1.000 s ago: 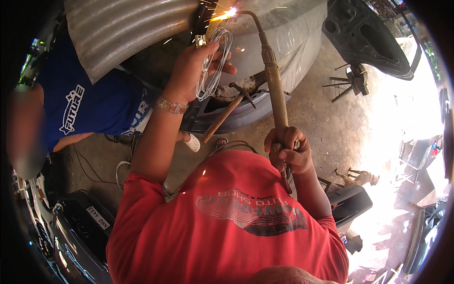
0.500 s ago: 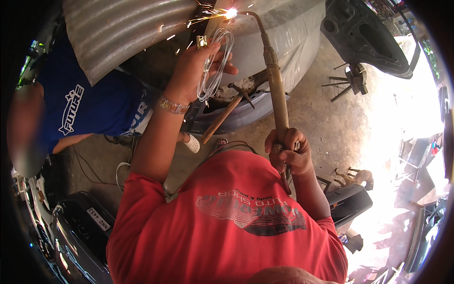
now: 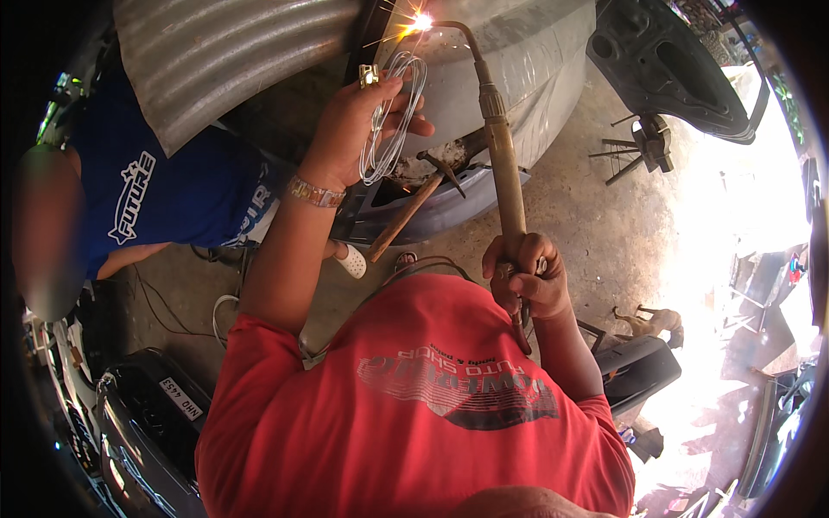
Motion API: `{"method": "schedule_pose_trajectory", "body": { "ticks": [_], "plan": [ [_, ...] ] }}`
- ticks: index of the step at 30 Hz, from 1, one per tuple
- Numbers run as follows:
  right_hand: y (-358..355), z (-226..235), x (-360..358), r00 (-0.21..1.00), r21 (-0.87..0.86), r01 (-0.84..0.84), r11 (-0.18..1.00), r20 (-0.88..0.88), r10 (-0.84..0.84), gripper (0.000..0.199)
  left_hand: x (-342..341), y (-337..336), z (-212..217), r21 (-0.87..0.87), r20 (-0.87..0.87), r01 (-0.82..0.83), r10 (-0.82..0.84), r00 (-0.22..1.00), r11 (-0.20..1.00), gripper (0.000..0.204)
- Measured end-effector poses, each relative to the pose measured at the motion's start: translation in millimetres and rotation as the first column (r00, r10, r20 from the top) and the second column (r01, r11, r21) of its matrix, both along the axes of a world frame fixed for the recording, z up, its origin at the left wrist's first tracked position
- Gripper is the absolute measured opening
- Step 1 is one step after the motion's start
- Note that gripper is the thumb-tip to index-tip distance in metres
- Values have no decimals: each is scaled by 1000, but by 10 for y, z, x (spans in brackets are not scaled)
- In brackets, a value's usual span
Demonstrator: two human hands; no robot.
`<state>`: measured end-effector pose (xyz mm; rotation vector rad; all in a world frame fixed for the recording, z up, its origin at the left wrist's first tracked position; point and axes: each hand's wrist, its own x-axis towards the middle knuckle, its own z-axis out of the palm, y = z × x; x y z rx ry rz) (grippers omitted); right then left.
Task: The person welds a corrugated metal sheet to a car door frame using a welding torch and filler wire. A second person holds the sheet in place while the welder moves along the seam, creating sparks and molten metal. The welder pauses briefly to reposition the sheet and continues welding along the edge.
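Note:
My right hand (image 3: pixel 542 278) is wrapped round the valve end of a gas welding torch (image 3: pixel 504 164). The torch's bent tip points left, and a bright flame (image 3: pixel 422 22) with sparks burns there against a pale car body panel (image 3: pixel 540 73). My left hand (image 3: pixel 341 129) holds a loose coil of thin silver wire (image 3: pixel 399 142) between thumb and fingers, just below the flame. One wire end seems to run up toward the glow, though the glare hides where it stops. A wooden-handled hammer (image 3: pixel 408 216) rests by the lower edge of the car body, under the coil.
A corrugated metal sheet (image 3: pixel 237 60) covers the upper left. Close on my left is another person in a blue shirt (image 3: pixel 181 186). A dark car door panel (image 3: pixel 678 69), a metal vise (image 3: pixel 650 142) and a dog (image 3: pixel 652 324) are to the right. Cables (image 3: pixel 160 302) cross the floor.
The spray of sparks has become shorter and no longer falls toward my left hand. Both hands, the coil and the torch stay almost where they were.

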<state>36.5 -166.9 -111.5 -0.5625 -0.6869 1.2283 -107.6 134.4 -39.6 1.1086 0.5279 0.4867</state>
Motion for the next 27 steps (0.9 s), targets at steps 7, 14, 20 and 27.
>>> {"method": "schedule_pose_trajectory", "body": {
  "ticks": [7, 14, 20, 27],
  "plan": [
    [-1, -5, 15, 1000, 5, -9, 1000, -4, 9, 29, 18, -7, -10, -20, 28, -10, 10, 1000, 1000, 53],
    [-19, -25, 21, 1000, -6, 9, 1000, 4, -9, 28, 17, 20, -23, -39, 32, 0, 1, 999, 999, 52],
    [-14, 31, 7, 1000, -18, 12, 1000, 5, -12, 27, 25, -2, 1, -36, 44, -22, 24, 999, 999, 51],
    [6, 9, 14, 1000, 5, -4, 1000, 11, 4, 28, 48, 19, 1, -42, 44, -29, 31, 999, 999, 48]
  ]
}}
